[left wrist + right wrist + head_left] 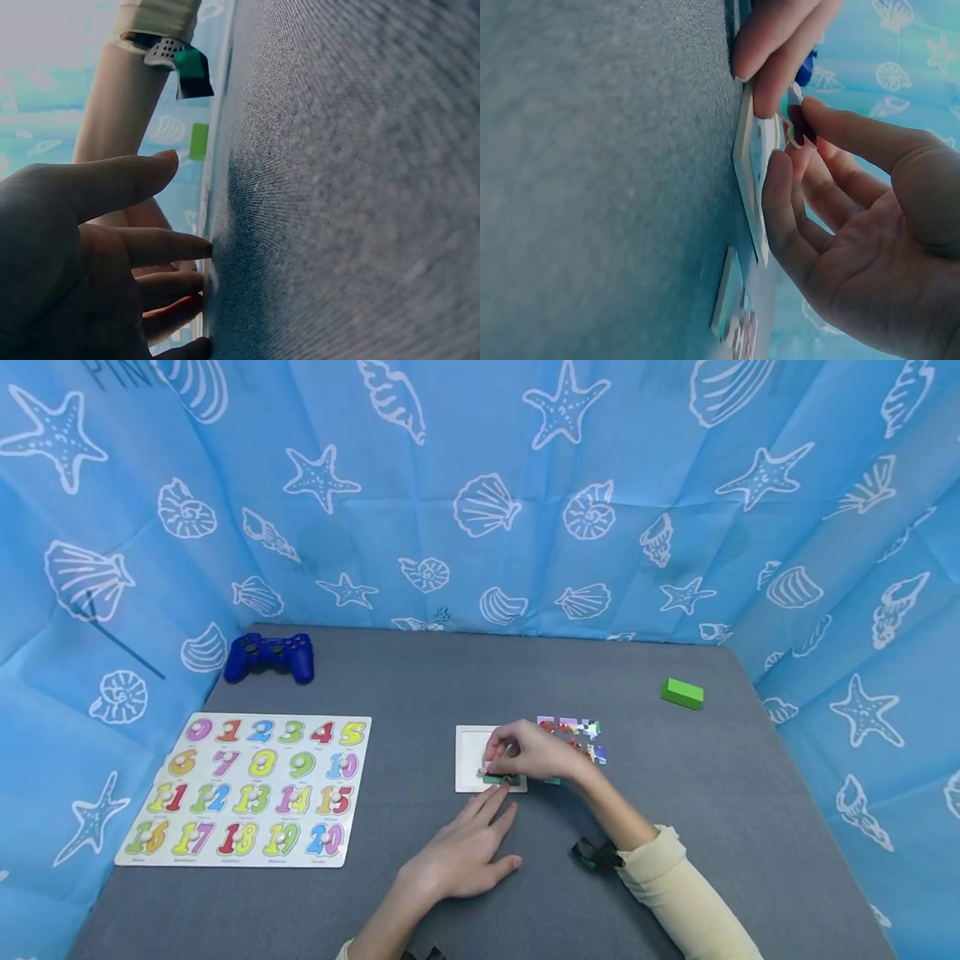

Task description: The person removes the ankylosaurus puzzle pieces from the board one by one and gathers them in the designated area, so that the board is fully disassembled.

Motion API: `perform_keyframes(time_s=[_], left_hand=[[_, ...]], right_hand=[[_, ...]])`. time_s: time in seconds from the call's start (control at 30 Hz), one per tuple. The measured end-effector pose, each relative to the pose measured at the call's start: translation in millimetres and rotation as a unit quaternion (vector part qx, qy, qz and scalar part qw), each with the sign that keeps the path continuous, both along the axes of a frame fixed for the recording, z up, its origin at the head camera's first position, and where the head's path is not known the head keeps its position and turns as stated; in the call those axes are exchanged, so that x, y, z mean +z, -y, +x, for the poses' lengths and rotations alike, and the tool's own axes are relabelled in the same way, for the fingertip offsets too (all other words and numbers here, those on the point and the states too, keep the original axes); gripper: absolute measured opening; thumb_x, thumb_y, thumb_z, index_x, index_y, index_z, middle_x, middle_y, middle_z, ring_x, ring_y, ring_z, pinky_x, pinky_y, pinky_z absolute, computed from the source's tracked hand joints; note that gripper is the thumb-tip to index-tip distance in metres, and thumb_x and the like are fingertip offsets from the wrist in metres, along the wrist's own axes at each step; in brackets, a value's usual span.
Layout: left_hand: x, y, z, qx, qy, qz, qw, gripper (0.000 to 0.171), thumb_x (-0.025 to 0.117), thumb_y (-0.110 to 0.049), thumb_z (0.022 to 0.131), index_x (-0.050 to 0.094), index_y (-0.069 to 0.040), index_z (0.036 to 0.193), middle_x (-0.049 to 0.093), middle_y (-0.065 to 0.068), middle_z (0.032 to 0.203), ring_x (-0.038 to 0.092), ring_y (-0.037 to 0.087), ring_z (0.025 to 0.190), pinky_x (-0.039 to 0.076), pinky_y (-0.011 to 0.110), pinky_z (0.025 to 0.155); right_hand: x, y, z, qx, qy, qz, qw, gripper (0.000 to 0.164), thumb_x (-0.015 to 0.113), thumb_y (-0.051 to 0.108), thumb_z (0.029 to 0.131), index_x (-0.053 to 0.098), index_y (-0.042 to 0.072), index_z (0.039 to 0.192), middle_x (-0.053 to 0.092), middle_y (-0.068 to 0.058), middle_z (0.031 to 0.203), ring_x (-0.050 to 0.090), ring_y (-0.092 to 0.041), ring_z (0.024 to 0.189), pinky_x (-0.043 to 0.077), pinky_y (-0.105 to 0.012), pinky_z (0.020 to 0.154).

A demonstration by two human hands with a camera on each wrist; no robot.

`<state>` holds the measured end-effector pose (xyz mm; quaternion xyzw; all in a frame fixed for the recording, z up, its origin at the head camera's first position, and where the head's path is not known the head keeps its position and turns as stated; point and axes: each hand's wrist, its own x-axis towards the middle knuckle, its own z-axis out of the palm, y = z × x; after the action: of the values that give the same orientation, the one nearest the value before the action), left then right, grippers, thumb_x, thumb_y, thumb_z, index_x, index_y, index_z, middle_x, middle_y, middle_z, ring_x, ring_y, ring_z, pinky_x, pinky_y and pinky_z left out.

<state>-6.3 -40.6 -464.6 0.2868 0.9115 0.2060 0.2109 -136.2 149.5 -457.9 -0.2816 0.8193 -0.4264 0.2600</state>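
Note:
A small white puzzle tray [467, 760] lies on the grey table, with a green puzzle piece [513, 781] along its front side. Over the tray my right hand [534, 750] pinches a small jigsaw puzzle piece [801, 127] between thumb and fingers, tilted up from the tray in the right wrist view. My left hand [463, 852] lies palm down in front, fingers extended, its fingertips at the tray's front edge and the green piece. Several loose puzzle pieces [591, 728] lie just right of the tray, partly hidden by my right hand.
A number peg board [356, 827] lies at the left. Behind it sits a blue game controller [270, 656]. A green block [682, 693] stands at the back right. A blue shell-patterned curtain [450, 560] encloses the table [405, 693] at the back and sides.

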Motion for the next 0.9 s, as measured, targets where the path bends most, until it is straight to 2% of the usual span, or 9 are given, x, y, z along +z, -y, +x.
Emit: perform_keyframes(time_s=[0.23,0.43,0.73,0.9], left_hand=[[-0.5,0,0.4,0.003,-0.006,0.003,1.0000,0.073,0.062,-0.047,0.109,0.043,-0.008,0.167,0.019,0.009,0.184,0.017,0.028,0.172,0.031,0.050,0.137],[-0.7,0,0.9,0.006,0.000,0.007,1.0000,0.073,0.062,-0.048,0.109,0.043,-0.008,0.167,0.017,0.007,0.185,0.017,0.027,0.172,0.032,0.050,0.136],[-0.3,-1,1.1,0.009,0.006,0.005,0.9999,0.073,0.063,-0.047,0.109,0.042,-0.009,0.167,0.016,0.006,0.185,0.016,0.026,0.173,0.031,0.050,0.137],[0.1,-1,1.8,0.009,0.000,0.007,0.9999,0.073,0.063,-0.047,0.109,0.043,-0.008,0.167,0.016,0.006,0.185,0.017,0.027,0.172,0.031,0.050,0.137]], right_hand=[[5.1,-24,9.5,-0.043,-0.031,-0.006,0.999,0.008,0.080,0.012,0.098,0.076,0.005,0.100,0.076,-0.008,0.088,0.062,-0.009,0.073,0.053,-0.022,0.067],[11.1,-53,16.5,-0.075,-0.033,-0.008,0.997,0.008,0.078,0.009,0.100,0.075,0.002,0.103,0.074,-0.012,0.091,0.064,-0.011,0.077,0.053,-0.022,0.068],[8.4,-103,26.1,-0.138,-0.041,0.017,0.989,0.008,0.076,0.009,0.101,0.077,0.002,0.104,0.076,-0.010,0.092,0.066,-0.007,0.078,0.055,-0.022,0.068],[2.0,-117,30.5,-0.140,-0.037,0.033,0.989,0.007,0.076,0.007,0.101,0.078,0.001,0.103,0.077,-0.009,0.088,0.064,-0.004,0.073,0.053,-0.021,0.064]])
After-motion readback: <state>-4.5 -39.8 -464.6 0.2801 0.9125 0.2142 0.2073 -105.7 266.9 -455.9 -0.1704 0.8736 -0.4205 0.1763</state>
